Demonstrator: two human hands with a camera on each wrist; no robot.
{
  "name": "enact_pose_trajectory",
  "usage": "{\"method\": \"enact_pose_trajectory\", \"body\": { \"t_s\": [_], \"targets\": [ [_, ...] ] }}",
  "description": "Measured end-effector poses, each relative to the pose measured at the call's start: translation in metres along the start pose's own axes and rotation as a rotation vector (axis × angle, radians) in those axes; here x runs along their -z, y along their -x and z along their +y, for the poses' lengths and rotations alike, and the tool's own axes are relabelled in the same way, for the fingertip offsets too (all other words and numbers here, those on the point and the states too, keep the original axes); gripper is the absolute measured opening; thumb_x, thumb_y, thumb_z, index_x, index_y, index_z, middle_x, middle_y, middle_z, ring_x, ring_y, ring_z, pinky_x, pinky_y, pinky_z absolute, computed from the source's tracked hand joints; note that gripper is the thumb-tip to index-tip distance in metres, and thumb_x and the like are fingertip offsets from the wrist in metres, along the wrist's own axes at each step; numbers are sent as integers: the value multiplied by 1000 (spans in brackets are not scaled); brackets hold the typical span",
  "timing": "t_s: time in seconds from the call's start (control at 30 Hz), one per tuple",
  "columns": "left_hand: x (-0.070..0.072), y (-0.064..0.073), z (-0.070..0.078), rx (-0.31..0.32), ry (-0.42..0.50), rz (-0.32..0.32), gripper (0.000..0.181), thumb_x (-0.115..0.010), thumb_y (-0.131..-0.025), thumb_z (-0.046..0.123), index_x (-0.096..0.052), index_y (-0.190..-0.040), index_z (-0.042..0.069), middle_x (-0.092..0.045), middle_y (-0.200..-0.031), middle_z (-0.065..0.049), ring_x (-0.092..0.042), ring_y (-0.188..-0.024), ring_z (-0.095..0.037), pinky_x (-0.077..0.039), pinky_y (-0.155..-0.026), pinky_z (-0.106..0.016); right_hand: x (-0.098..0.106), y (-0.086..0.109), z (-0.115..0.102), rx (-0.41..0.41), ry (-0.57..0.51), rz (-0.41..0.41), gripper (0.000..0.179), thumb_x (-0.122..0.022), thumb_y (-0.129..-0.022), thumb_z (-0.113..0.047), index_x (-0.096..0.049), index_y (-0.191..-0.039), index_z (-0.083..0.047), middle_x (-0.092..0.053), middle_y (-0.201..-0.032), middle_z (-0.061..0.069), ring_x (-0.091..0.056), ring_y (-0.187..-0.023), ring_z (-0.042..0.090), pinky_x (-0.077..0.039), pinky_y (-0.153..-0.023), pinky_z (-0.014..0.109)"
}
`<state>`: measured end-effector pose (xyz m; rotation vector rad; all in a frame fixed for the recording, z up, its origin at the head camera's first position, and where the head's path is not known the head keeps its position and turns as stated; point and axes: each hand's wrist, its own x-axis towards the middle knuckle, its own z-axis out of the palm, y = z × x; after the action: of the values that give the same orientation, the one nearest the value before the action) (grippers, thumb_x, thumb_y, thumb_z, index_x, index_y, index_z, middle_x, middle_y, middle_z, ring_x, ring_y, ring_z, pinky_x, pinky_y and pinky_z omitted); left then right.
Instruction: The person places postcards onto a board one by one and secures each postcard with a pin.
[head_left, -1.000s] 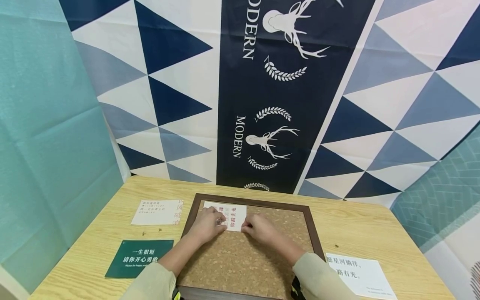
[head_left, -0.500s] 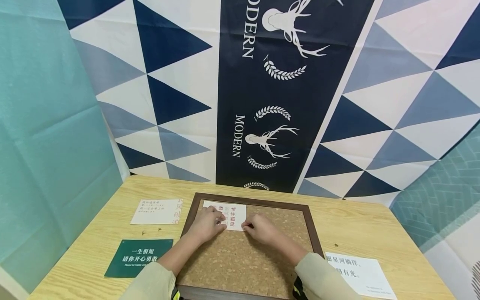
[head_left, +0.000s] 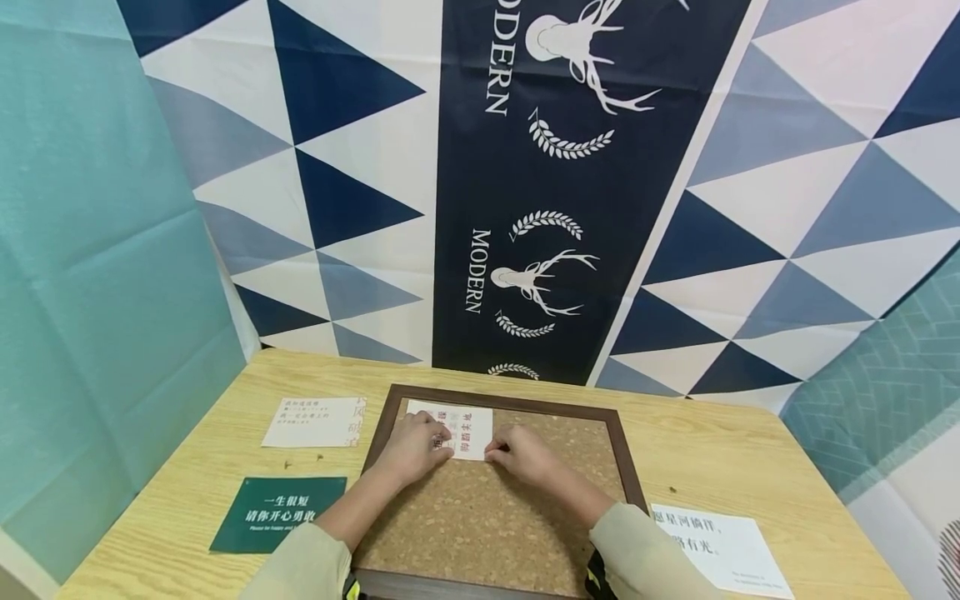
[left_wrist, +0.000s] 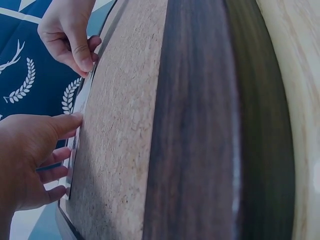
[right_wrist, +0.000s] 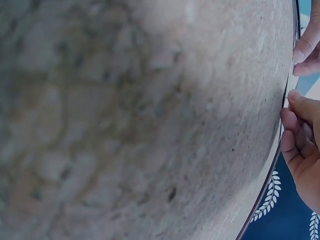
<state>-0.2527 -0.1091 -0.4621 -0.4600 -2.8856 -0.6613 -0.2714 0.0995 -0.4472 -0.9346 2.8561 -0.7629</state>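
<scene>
A white card (head_left: 471,423) with red and grey characters lies on the cork board (head_left: 487,525), near its far left corner. My left hand (head_left: 412,446) rests on the card's left part with fingers spread, covering some of the print. In the left wrist view, its thumb (left_wrist: 70,121) touches the card's near edge. At the card's near right corner, my right hand (head_left: 521,452) has its thumb and index fingertip (left_wrist: 86,64) pinched together over a tiny thing. The fingertips mostly hide that thing, and I cannot tell what it is.
A dark wooden frame (head_left: 626,454) surrounds the cork. On the table lie a white card (head_left: 311,423) and a green card (head_left: 262,500) at left, and another white card (head_left: 738,554) at right. Tiny dark pins (head_left: 320,457) lie near the cards. A patterned cloth (head_left: 517,183) hangs behind.
Both hands stay at the card, which has not visibly moved. The right fingertips shift only very slightly at its corner.
</scene>
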Motion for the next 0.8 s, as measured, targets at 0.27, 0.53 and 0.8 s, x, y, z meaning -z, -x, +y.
{"method": "enact_pose_trajectory", "body": {
  "t_s": [0.27, 0.53, 0.8],
  "targets": [
    [0, -1, 0, 2, -5, -8, 21, -72, -81, 29, -71, -95, 14, -61, -100, -8, -54, -90, -25, -44, -80, -39, 0, -1, 2, -2, 5, -5, 8, -68, -85, -14, -72, -80, -10, -68, -77, -1, -60, -74, 9, -48, -63, 23],
    [1, -1, 1, -3, 5, -1, 19, -71, -81, 28, -71, -93, 14, -61, -98, -7, -54, -88, -24, -44, -81, -40, 0, -3, 3, -20, 1, -16, 9, -67, -85, -14, -71, -78, -10, -67, -76, -2, -57, -71, 6, -45, -60, 21],
    [1, 0, 2, 0, 13, 3, 18, -72, -81, 27, -71, -92, 13, -60, -96, -6, -54, -87, -24, -43, -82, -40, -1, -3, 1, -5, 30, -25, 9, -67, -85, -13, -70, -78, -10, -67, -75, 0, -58, -69, 7, -46, -60, 21]
  ]
}}
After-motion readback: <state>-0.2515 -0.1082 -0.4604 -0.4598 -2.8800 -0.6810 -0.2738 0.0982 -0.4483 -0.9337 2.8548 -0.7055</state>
